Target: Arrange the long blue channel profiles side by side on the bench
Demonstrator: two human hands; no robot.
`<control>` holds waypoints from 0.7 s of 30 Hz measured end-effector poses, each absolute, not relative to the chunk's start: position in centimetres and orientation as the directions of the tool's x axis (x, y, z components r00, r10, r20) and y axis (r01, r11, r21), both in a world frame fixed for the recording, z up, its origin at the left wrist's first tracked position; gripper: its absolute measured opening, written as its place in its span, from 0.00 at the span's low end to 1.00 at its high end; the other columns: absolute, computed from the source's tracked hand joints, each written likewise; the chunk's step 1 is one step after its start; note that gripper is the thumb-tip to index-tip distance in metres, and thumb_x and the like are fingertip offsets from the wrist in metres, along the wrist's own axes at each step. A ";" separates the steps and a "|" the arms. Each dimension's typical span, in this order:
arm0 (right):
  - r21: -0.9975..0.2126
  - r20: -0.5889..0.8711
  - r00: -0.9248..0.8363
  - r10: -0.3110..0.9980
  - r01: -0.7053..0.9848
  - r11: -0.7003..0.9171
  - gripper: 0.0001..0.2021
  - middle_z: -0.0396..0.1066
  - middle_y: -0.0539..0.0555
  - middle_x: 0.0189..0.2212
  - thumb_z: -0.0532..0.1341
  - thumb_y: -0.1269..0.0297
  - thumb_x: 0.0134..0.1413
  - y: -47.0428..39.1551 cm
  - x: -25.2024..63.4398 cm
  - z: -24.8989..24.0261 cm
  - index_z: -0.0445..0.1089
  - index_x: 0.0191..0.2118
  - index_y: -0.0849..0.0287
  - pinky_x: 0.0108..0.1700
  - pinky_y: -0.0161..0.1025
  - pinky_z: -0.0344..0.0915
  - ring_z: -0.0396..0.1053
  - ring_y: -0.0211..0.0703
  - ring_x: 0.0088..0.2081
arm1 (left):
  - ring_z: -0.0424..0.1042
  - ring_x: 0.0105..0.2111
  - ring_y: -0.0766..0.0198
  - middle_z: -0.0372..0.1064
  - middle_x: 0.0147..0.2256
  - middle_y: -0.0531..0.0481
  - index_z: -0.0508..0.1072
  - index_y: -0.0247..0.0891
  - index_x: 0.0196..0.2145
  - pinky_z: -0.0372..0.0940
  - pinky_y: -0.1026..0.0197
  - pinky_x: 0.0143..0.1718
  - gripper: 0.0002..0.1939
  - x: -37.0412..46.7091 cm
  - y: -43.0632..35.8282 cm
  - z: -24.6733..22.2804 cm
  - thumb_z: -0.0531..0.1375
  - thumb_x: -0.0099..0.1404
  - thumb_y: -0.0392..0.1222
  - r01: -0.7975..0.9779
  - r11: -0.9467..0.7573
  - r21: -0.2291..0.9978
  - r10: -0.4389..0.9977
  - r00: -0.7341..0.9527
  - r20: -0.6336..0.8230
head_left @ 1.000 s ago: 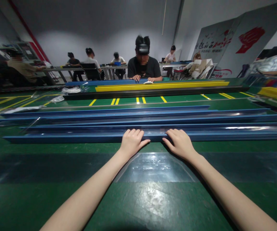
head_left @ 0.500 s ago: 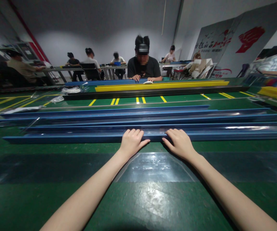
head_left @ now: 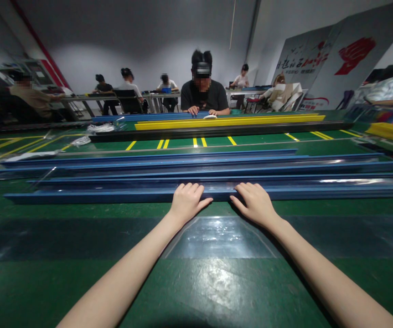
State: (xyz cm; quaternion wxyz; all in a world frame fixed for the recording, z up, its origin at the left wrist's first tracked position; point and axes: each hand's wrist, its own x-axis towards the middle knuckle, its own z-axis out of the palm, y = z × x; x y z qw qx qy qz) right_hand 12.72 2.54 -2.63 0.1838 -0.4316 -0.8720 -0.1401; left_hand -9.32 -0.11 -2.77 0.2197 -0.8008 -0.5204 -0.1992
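A long blue channel strip lies across the green table, the nearest of several such strips. My left hand grips its near wall left of the middle, fingers over the top edge and thumb along the front. To the right, my right hand grips the same wall in the same way, a short gap from the left. The fingertips are hidden behind the wall. Clear film shows inside the channel. Beneath my forearms, a flat clear plastic sheet stretches along the table.
Beyond lie more blue strips, a black strip and a yellow strip. A person sits opposite, both hands on another blue strip. White bundled material lies at the far left; a yellow tray stands at the right.
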 end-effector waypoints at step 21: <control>0.097 0.449 -0.565 0.692 0.801 0.591 0.15 0.68 0.55 0.30 0.47 0.57 0.58 2.6 12.7 -2.7 0.64 0.33 0.60 0.35 0.38 0.48 0.60 0.43 0.33 | 0.65 0.29 0.61 0.69 0.27 0.48 0.68 0.35 0.29 0.52 0.59 0.31 0.20 -9.3 0.0 -2.8 0.51 0.61 0.56 0.918 -0.364 -0.158 0.742 0.388 0.546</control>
